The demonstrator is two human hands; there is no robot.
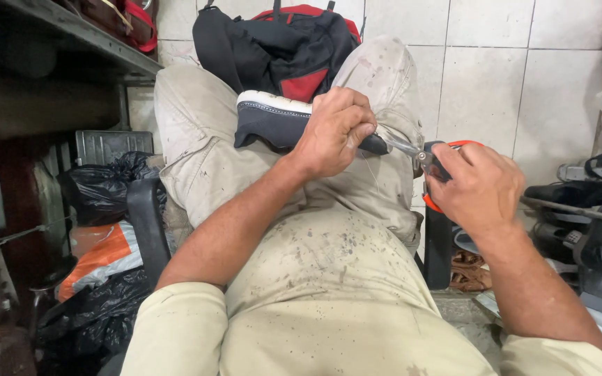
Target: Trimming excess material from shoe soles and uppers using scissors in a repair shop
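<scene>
Shoe (pixel 273 120), dark navy with a white sole, lies across the person's raised knee, sole edge turned up and away from the camera. Left hand (pixel 332 132) clamps over its near end, fingers curled tight around the upper, thumb side pressing down; the hand holds the shoe against the stained beige trousers (pixel 329 264). Right hand (pixel 479 184) grips a pair of scissors (pixel 423 159) with orange handles, fingers closed through and around the handles. Scissor blades point left toward the shoe, their tips just beside the left hand's knuckles. A thin thread (pixel 371 170) hangs down below the left hand; where its upper end attaches I cannot tell.

Surroundings: black and red backpack (pixel 280 45) sits behind the knee, against the white tiled wall (pixel 510 63). Black plastic bags (pixel 102 188) and an orange-and-white sack (pixel 102 257) crowd the floor at left, under a metal shelf (pixel 71 31). Dark footwear (pixel 580 202) is piled at right, well apart from the hands. A black chair arm (pixel 146 223) shows beside the left thigh.
</scene>
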